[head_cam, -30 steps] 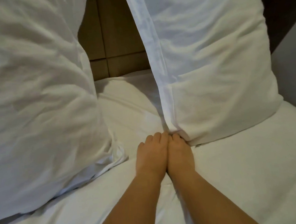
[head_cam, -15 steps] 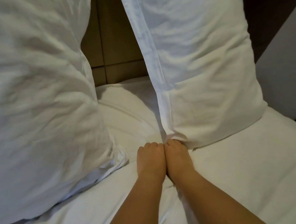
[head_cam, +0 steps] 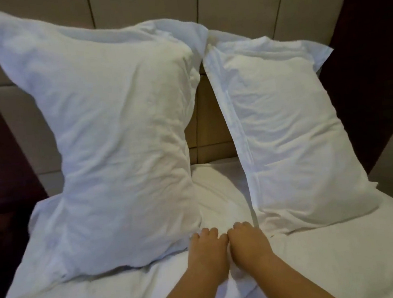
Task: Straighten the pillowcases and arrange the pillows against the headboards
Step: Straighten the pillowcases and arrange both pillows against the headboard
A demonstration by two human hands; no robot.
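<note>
Pillows flank both hands (knuckles touching).

Bed with white sheet in a dim room

A beige padded wall panel, divided by thin seams, stands behind the bed. Dark wood panels are on both sides of it. The white sheet has soft wrinkles. The light is weak and a little bluish.

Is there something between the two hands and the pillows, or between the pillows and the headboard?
Nothing visible. The left hand lies by the left pillow, the right hand by the right pillow. Both pillows lean on the headboard; only bare sheet lies between them.
</note>
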